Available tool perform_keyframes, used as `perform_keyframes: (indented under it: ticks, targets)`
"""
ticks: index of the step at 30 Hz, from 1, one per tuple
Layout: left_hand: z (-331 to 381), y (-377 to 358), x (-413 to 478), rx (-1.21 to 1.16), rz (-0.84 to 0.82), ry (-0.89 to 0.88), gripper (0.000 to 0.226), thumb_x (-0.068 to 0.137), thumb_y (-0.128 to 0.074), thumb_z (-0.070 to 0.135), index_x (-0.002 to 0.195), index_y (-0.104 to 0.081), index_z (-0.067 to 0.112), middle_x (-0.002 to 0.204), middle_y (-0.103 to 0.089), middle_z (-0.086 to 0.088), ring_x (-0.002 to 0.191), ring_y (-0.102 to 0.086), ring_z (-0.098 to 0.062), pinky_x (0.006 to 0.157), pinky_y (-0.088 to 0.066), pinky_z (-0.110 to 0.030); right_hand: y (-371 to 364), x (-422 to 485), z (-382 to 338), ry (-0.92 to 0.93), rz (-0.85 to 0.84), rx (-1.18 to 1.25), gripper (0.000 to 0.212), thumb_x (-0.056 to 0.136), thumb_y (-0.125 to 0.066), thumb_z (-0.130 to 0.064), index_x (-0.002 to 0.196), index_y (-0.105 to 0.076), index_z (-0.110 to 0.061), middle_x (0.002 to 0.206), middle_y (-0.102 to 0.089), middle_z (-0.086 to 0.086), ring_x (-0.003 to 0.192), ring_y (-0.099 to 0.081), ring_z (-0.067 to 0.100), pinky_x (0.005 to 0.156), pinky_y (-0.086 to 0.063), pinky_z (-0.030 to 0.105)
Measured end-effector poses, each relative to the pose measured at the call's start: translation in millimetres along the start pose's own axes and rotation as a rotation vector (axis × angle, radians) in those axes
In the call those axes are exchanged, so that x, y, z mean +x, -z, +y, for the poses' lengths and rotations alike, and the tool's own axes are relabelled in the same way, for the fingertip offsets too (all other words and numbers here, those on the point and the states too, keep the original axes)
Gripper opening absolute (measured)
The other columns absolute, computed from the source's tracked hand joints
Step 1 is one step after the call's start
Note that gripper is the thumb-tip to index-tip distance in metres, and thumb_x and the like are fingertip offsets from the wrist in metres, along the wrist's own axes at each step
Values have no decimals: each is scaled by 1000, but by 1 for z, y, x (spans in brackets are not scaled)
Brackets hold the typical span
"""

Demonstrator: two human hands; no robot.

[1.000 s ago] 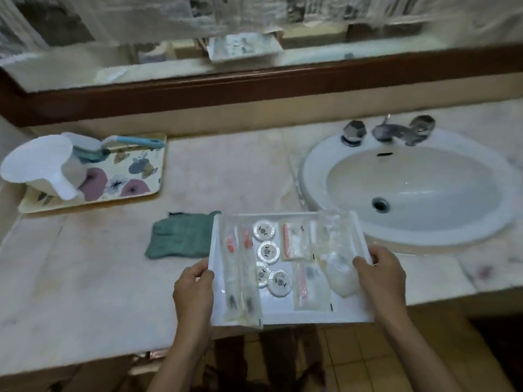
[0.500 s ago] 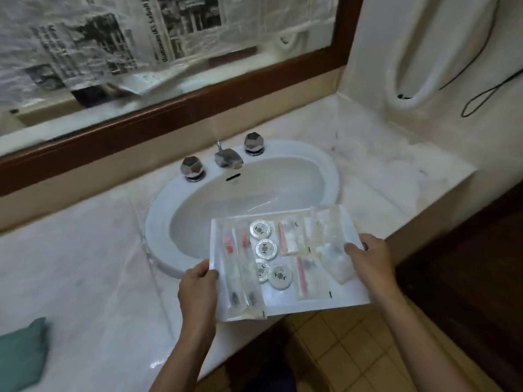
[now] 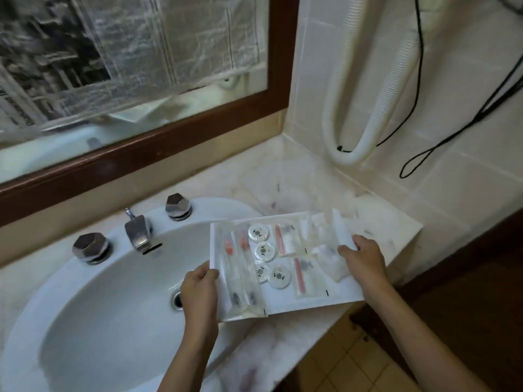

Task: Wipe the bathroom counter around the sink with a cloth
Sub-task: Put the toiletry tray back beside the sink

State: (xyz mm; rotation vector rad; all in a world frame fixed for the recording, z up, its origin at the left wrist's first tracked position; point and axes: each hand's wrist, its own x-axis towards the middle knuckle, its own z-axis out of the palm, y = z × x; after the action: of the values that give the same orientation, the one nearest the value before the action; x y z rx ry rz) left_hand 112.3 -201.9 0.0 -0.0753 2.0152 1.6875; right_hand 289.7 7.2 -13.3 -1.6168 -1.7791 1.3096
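Observation:
Both hands hold a white tray [image 3: 339, 301] of wrapped toiletries above the right rim of the white sink [image 3: 93, 312]. My left hand [image 3: 199, 287] grips the tray's left edge over the basin. My right hand [image 3: 362, 257] grips its right edge over the marble counter [image 3: 285, 182]. On the tray lie several round soaps, sachets and wrapped toothbrushes. The cloth is out of view.
A chrome faucet [image 3: 137, 232] with two knobs [image 3: 90, 247] [image 3: 177, 206] stands behind the basin. A wood-framed mirror [image 3: 135, 148] runs along the back. On the tiled right wall hang a white corrugated hose [image 3: 343, 154] and a black cable [image 3: 424, 154]. The counter ends at the right.
I have carried the tray rightward from the counter left of the sink to the sink's right rim. The view swung right, so the green cloth and floral tray left the frame.

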Motion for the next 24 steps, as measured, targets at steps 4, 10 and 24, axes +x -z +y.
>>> perform_keyframes:
  ticks: [4, 10, 24]
  targets:
    - [17, -43, 16, 25, 46, 21, 53, 87, -52, 5, 55, -69, 43, 93, -62, 0, 80, -60, -18, 79, -48, -39, 12, 54, -23, 1, -17, 26, 12, 85, -57, -19, 90, -61, -9, 96, -59, 9, 79, -58, 23, 59, -40, 28]
    - [19, -82, 62, 188, 34, -15, 44, 62, -40, 14, 84, -75, 30, 89, -70, -13, 82, -67, -35, 77, -55, -54, 2, 134, -52, -13, -69, 93, 14, 83, -58, -14, 80, -55, -1, 79, -49, 2, 73, -46, 21, 62, -33, 30]
    - [51, -162, 146, 310, 442, 70, 13, 68, -45, 7, 61, -38, 14, 84, -47, -31, 73, -47, -47, 66, -47, -46, -105, 267, -126, 244, -233, -497, 47, 88, -56, -33, 124, -50, -5, 131, -42, 14, 118, -38, 34, 94, -39, 42]
